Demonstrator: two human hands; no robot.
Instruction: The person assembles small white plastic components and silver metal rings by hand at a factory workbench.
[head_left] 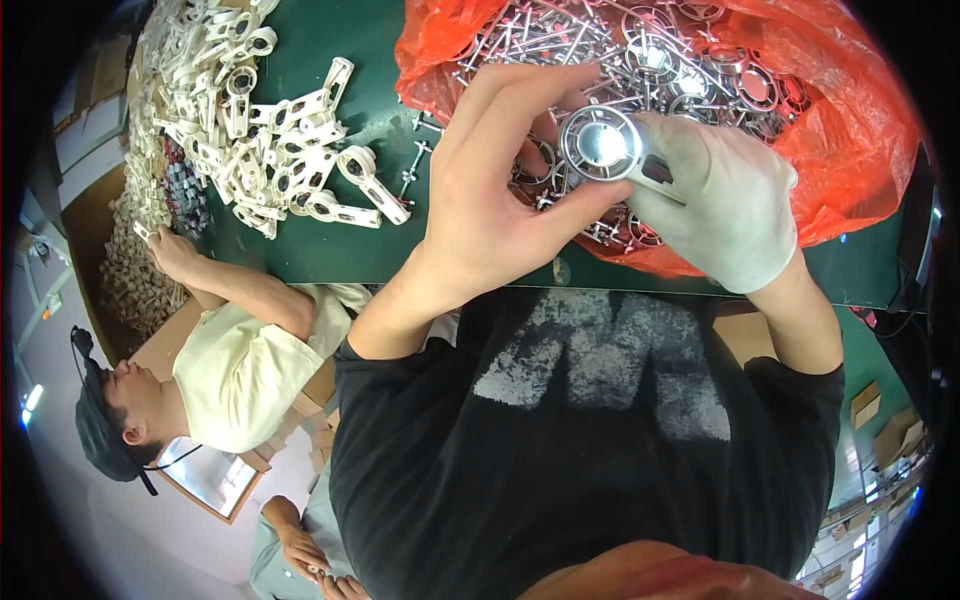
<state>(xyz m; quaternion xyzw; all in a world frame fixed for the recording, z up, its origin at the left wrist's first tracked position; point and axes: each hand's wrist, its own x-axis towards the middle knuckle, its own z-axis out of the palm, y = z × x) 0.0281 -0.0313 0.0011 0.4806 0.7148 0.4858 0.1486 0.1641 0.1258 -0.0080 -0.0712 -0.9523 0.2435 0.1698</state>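
Note:
My left hand is bare and my right hand wears a white glove. Together they hold a shiny metal part with a round ribbed disc head just above the green table. My left thumb and fingers pinch the disc's rim. The gloved right hand grips the part's other end, which the glove mostly hides. Behind the hands lies an orange plastic bag heaped with several similar metal parts.
A pile of white plastic lever-shaped pieces covers the table's left side, with small screws beside it. A co-worker in a pale yellow shirt sits at the left, one hand at the table edge. Another person's hands show low down.

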